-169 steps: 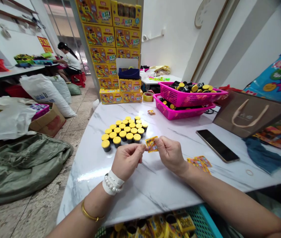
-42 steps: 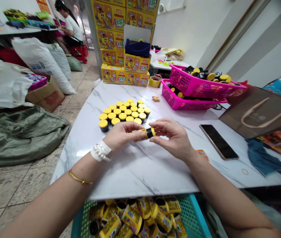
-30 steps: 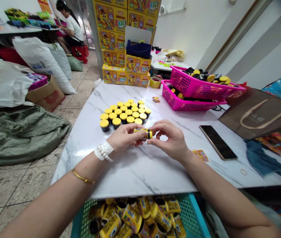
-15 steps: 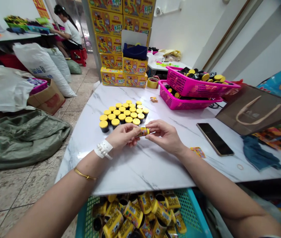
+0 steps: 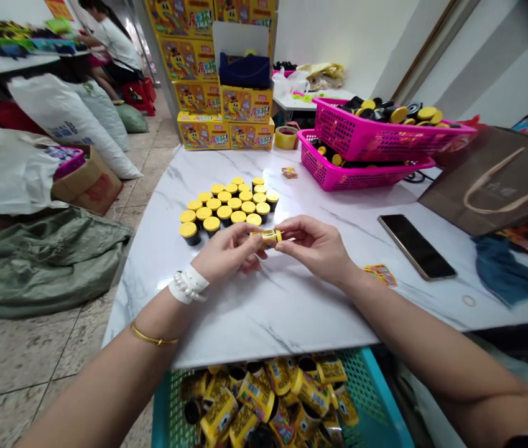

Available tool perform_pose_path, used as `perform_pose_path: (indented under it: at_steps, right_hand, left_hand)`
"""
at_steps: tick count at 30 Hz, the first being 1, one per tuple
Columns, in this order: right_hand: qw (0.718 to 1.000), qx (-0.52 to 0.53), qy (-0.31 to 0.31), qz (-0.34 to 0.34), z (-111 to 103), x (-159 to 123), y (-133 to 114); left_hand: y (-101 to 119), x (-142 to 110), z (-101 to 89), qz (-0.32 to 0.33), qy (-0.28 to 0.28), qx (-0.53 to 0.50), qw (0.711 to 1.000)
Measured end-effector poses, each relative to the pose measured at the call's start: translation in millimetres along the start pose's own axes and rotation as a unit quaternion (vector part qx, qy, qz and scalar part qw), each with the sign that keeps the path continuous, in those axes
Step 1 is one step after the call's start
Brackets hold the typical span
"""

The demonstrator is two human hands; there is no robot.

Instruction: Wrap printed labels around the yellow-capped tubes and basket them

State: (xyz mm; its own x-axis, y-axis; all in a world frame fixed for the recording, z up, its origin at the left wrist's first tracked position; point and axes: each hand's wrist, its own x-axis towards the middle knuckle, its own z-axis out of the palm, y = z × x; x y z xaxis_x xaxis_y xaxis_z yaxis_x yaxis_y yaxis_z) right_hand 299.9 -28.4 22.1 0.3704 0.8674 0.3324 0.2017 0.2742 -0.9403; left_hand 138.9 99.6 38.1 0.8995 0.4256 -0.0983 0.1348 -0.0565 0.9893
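Note:
A small cup with a yellow printed label (image 5: 269, 239) lies on its side in the air between my hands, over the marble-patterned table (image 5: 245, 311). My left hand (image 5: 231, 247) is closed round its left end. The thumb and fingertips of my right hand (image 5: 317, 247) pinch the yellow rim at its other end. Just beyond my left hand, several black cups with yellow lids (image 5: 224, 211) stand upright in close rows. Below the table edge, a teal basket (image 5: 375, 398) holds many loose yellow-labelled cups (image 5: 257, 395), lying every way.
Two stacked pink baskets (image 5: 352, 177) of black and yellow parts stand at the back right. A phone (image 5: 416, 247), orange stickers (image 5: 381, 274) and a brown paper bag (image 5: 487, 186) lie or stand right. Yellow boxes (image 5: 198, 134) and a tape roll (image 5: 286, 138) are behind. Another person (image 5: 117, 46) sits far left.
My right fingers have come onto the cup's right end, where a gap showed before. The camera view has shifted a little.

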Motion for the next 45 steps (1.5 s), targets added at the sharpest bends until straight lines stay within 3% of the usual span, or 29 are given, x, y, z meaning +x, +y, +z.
perform_pose_path:
  at_steps: [2,4,10,14,16,19,22,26,30,33,36,43,45]
  right_hand:
    - [0.999,-0.015,0.002,-0.032,-1,0,1]
    - [1.000,-0.010,0.010,-0.018,1,0,1]
    - [0.980,0.103,0.035,0.165,7,-2,-2]
    - [0.949,0.186,0.024,0.255,6,-2,-2]
    - [0.934,0.220,0.004,0.283,4,0,-2]
    - [0.919,0.238,-0.064,0.308,-2,4,-4]
    - [0.937,0.179,-0.103,0.281,-10,8,-9]
    - [0.975,0.106,-0.125,0.148,-12,9,-11]
    - [0.982,0.136,-0.116,0.061,-6,3,-6]
    - [0.976,0.162,-0.118,0.081,-5,-1,-3]
    - [0.974,0.150,-0.135,0.101,-5,-3,-1]
    - [0.988,0.131,-0.063,0.057,-3,-5,0]
    - [0.990,0.112,-0.074,0.047,-3,-5,-1]
  left_hand:
    - [1,1,-2.4,-0.007,-0.009,-0.030,0.999]
    - [0,1,-0.9,0.019,0.012,-0.021,1.000]
    - [-2,-6,9.4,0.144,0.095,0.127,0.977]
    - [-1,-9,9.8,0.210,0.101,0.236,0.943]
    - [0,-9,9.8,0.217,0.095,0.235,0.943]
    - [0,-6,11.2,0.153,0.062,0.124,0.978]
    - [-4,-2,12.4,0.042,0.039,-0.015,0.998]
    - [-9,1,11.9,-0.027,0.024,-0.073,0.997]
    - [-6,0,10.2,-0.016,-0.031,-0.161,0.986]
    - [-4,-1,9.3,0.015,-0.047,-0.211,0.976]
    - [-3,-1,10.4,0.016,-0.036,-0.192,0.981]
    - [-2,-3,10.7,-0.004,-0.070,-0.208,0.976]
    - [-2,-4,10.9,-0.029,-0.069,-0.194,0.978]
